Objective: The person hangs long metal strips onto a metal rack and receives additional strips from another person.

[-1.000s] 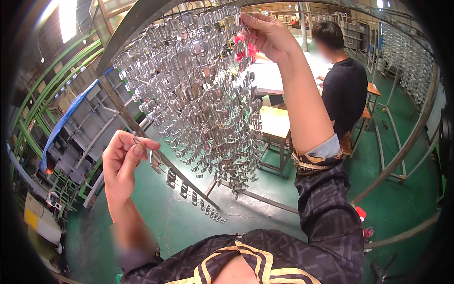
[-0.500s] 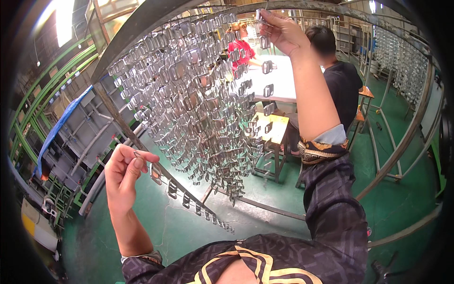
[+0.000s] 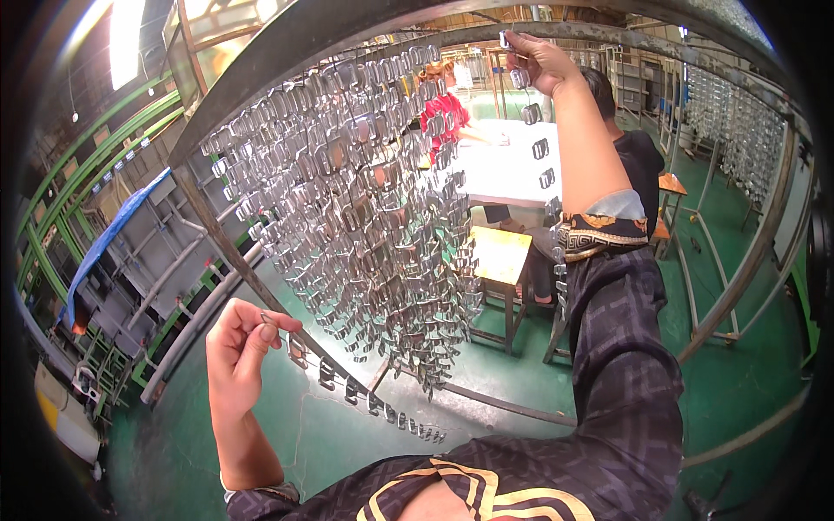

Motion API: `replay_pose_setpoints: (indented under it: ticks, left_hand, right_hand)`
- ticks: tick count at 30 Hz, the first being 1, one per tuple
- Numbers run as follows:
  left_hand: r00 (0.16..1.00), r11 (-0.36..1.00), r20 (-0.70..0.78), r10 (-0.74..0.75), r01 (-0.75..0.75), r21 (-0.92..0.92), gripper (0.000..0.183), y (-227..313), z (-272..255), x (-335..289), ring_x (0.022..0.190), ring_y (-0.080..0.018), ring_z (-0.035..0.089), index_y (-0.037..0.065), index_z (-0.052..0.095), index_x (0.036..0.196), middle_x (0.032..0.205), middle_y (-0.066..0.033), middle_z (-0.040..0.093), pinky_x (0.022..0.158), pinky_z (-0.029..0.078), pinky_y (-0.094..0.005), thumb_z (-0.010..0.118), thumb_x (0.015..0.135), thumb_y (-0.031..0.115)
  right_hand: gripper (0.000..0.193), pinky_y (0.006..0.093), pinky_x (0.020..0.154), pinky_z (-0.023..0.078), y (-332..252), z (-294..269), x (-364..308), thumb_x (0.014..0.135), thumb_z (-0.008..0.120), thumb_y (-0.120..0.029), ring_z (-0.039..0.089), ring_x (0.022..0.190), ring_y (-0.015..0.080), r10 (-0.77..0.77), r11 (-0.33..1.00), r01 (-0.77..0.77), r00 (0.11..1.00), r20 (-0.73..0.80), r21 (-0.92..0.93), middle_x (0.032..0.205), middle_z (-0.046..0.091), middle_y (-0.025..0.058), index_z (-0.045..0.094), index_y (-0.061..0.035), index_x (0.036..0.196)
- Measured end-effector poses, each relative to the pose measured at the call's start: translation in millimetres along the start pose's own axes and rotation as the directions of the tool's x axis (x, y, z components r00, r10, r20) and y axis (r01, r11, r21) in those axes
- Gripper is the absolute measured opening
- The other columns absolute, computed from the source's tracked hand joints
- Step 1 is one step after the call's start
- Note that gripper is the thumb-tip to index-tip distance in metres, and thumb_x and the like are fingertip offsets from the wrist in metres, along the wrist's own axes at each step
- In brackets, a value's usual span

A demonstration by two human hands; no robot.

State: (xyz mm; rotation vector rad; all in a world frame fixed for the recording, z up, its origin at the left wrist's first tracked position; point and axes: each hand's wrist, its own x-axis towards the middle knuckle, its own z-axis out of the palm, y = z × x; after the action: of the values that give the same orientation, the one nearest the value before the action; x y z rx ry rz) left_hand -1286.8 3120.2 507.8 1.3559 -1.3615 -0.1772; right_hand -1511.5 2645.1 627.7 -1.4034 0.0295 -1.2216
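Raised high at the upper right, my right hand (image 3: 549, 68) pinches the top of a strand of metal buckles (image 3: 540, 149), close under the curved top bar of a metal rack (image 3: 599, 35). That strand hangs down beside my right forearm. Lower left, my left hand (image 3: 239, 349) has thumb and forefinger pressed together on the end of another buckle strand (image 3: 327, 375), which slants away toward the floor. Between my hands hangs a dense mass of silvery buckle strands (image 3: 347, 165) on the rack.
Beyond the strands, a person in red (image 3: 443, 111) and a person in black (image 3: 638, 161) are at a white table (image 3: 508, 165). A wooden stool (image 3: 502, 252) stands nearby. More strands (image 3: 734, 130) hang at far right. A rack leg (image 3: 217, 230) slants at left.
My right hand has shifted right, and its strand has swung right with it toward my forearm. My left hand sits slightly lower and further right, still pinching its strand.
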Motion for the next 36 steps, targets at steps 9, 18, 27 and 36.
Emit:
replay_pose_setpoints:
  ticks: [9, 18, 27, 36]
  left_hand:
    - [0.999, 1.0, -0.033, 0.008, -0.008, -0.001, 0.012, -7.9, -8.3, 0.3, 0.064, -0.0071, 0.048, 0.003, 0.044, 0.078, 0.079, -0.0143, 0.064, 0.059, 0.04, -0.0206, 0.051, 0.087, 0.002]
    - [0.999, 0.998, 0.008, 0.042, -0.042, 0.046, 0.01, -10.8, -14.4, -1.6, 0.064, -0.0064, 0.047, 0.006, 0.042, 0.082, 0.082, -0.0132, 0.064, 0.057, 0.04, -0.0185, 0.049, 0.089, 0.007]
    - [0.995, 0.995, 0.007, 0.101, -0.101, -0.017, 0.007, 7.5, -1.1, 15.3, 0.066, -0.0064, 0.048, 0.002, 0.044, 0.081, 0.081, -0.0145, 0.064, 0.061, 0.04, -0.0205, 0.049, 0.085, -0.002]
    - [0.97, 0.979, 0.14, 0.2, -0.193, -0.059, 0.004, 34.3, 41.7, 36.5, 0.07, -0.0075, 0.056, -0.001, 0.049, 0.082, 0.078, -0.0094, 0.064, 0.059, 0.042, -0.0202, 0.048, 0.084, -0.004]
  right_hand:
    - [0.019, 0.0241, 0.063, 0.052, 10.2, 2.9, 29.5, 0.082, 0.065, -0.015, 0.06, 0.07, 0.0123, 0.103, 0.992, -0.105, 0.994, 0.031, 0.074, 0.084, 0.063, 0.0032, 0.06, -0.0045, 0.097]
    - [0.033, 0.0285, 0.073, 0.046, 34.9, -4.1, 27.0, 0.074, 0.073, -0.027, 0.059, 0.08, 0.0146, 0.105, 0.994, -0.102, 0.989, -0.104, 0.037, 0.09, 0.063, 0.0032, 0.061, -0.0073, 0.097]
    - [0.035, 0.0268, 0.077, 0.041, 15.6, 18.7, -60.8, 0.078, 0.069, -0.027, 0.057, 0.089, 0.0111, -0.346, 0.857, 0.165, 0.887, -0.306, -0.488, 0.095, 0.064, 0.0037, 0.062, -0.0072, 0.106]
    - [0.024, 0.0253, 0.069, 0.045, 8.3, 151.3, -267.8, 0.07, 0.071, -0.008, 0.058, 0.076, 0.0116, -0.437, 0.684, 0.376, 0.897, 0.062, -0.625, 0.081, 0.064, 0.0059, 0.064, 0.0003, 0.091]
